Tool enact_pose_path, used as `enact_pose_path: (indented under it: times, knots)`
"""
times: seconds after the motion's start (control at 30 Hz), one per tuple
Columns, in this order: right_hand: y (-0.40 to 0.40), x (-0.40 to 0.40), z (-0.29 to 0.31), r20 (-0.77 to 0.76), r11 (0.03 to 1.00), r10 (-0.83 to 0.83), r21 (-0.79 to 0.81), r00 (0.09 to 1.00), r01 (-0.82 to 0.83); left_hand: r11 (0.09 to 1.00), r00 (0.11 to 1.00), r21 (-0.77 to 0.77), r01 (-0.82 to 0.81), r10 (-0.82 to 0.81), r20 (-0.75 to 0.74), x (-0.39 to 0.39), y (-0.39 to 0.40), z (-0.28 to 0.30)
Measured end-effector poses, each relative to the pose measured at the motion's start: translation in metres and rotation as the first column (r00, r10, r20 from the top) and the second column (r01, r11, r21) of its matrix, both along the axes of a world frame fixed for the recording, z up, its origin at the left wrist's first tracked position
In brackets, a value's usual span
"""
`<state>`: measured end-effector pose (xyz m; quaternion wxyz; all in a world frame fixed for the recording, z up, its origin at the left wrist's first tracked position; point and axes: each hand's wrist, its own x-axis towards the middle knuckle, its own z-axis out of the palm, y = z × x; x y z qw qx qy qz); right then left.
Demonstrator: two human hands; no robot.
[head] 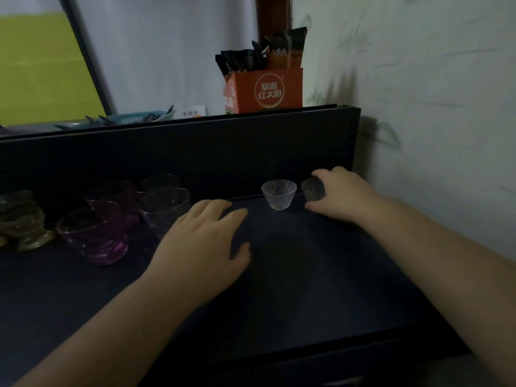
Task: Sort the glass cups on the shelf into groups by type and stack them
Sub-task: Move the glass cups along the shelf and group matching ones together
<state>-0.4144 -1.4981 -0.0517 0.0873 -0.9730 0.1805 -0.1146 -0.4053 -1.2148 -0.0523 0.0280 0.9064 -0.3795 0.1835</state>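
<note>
Left grip: my left hand [205, 241] lies flat on the dark shelf [307, 289] about mid-width, fingers straight and relaxed, clamped on nothing. Its knuckles come just beside the clear tumbler [164, 209], but I cannot tell if they touch.

Purple group: the purple glass [93, 233] stands nearest on the left, with more purple ones [122, 202] packed close behind it toward the back wall. They stand side by side, not nested, as far as the dim light shows.

Far left edge: a brownish ribbed stack [22, 219] stands at the left edge; it looks already piled, though it is too dark to be sure.

Right grip: my right hand [344, 194] curls thumb and fingers around a small clear cup [312, 189] near the back right corner of the shelf.

Neighbour cup: a ribbed clear cup [278, 194] of the same kind stands just beside it to the left, apart from it.

Axis: both small cups stand upright, mouths up, long axis vertical, base narrower than rim.

Progress: I judge the grouping mostly done by type; stacking is left. Nesting the cup I hold into its neighbour looks like the step in hand, then the purple and clear tumblers.
</note>
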Motion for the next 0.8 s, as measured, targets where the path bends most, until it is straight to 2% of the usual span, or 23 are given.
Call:
enact_pose_path:
  times: [0.1,0.2,0.37,0.5,0.8]
  knots:
    - [0.017,-0.04,0.0,0.14,0.988,-0.032,-0.142,0.99,0.052,1.0,1.0,-0.028,-0.011,0.01,-0.029,-0.001,0.001,-0.002]
    - [0.047,-0.078,-0.006,0.226,0.991,0.042,-0.13,0.973,-0.013,0.998,0.999,-0.06,-0.026,0.023,-0.037,-0.004,0.002,-0.006]
    - [0.094,-0.107,-0.016,0.193,0.977,0.213,-0.059,0.958,-0.205,0.997,0.997,-0.063,-0.052,0.048,-0.062,-0.015,0.018,-0.012]
    - [0.132,-0.109,-0.023,0.23,0.96,0.277,-0.097,0.933,-0.261,0.992,0.994,-0.09,-0.093,0.088,-0.058,-0.03,0.055,-0.012]
    - [0.242,-0.088,-0.024,0.291,0.921,0.383,-0.046,0.877,-0.387,0.951,0.964,-0.161,-0.264,0.256,-0.067,-0.027,0.17,-0.016]
